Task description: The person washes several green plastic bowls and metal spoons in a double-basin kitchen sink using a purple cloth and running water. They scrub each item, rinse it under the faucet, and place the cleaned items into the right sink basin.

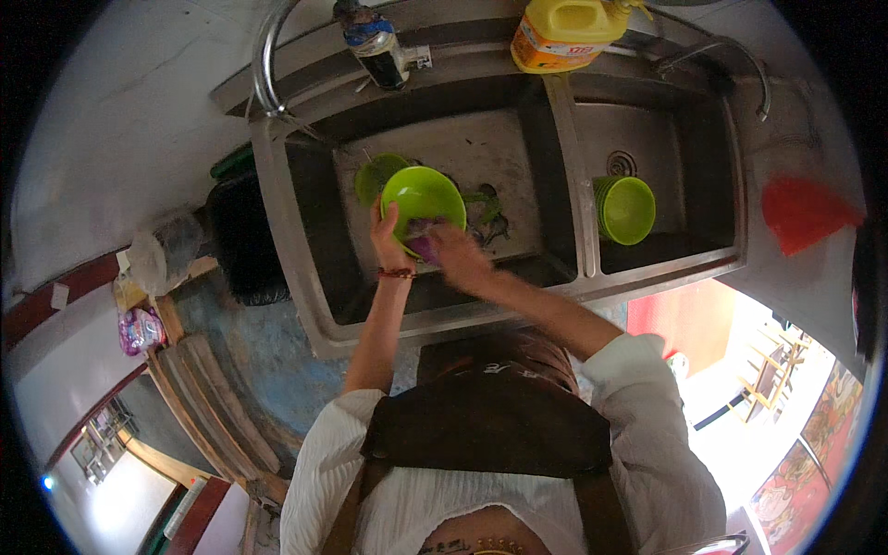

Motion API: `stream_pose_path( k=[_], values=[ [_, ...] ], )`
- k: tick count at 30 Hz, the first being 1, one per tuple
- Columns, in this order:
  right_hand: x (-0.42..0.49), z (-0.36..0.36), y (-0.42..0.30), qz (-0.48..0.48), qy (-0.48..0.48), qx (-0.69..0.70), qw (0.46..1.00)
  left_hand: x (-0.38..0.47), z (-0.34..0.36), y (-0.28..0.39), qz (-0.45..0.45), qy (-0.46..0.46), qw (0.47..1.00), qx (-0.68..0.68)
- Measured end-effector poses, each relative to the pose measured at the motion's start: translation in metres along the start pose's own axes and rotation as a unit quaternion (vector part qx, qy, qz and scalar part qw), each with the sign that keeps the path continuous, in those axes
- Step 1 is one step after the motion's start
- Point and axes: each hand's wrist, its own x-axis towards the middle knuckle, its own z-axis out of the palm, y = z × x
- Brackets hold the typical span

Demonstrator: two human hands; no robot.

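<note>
Over the left basin of a stainless steel sink (485, 139), my left hand (388, 239) grips the rim of a green bowl (427, 191) on its near left side. The bowl is tilted so that its inside faces me. My right hand (461, 253), blurred, reaches to the bowl's near side with a purple cloth or scrubber (422, 246) under its fingers. Another green bowl (374, 177) lies on the basin floor, partly behind the held one. To its right, a green utensil or scrap (485, 202) and dark bits rest around the drain.
A stack of green bowls (628, 210) leans in the right basin. On the back ledge stand a yellow jug (569, 35) and a dark bottle (378, 52). Curved faucets (267, 62) rise at both sides. A black-lined bin (246, 229) adjoins the sink's left side.
</note>
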Motion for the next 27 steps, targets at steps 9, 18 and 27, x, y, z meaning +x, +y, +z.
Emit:
stream_pose_path(
  k=[9,18,27],
  values=[
    [-0.023,-0.027,0.030,-0.175,0.021,-0.080,0.981,0.008,-0.004,0.014,-0.163,-0.044,0.984,0.050],
    [-0.031,-0.030,0.013,-0.145,0.068,-0.066,0.985,-0.021,0.011,0.007,-0.064,-0.016,0.998,0.020],
    [0.031,-0.075,0.084,-0.504,0.090,-0.211,0.833,0.005,-0.007,0.033,-0.321,-0.096,0.942,0.034]
  ],
)
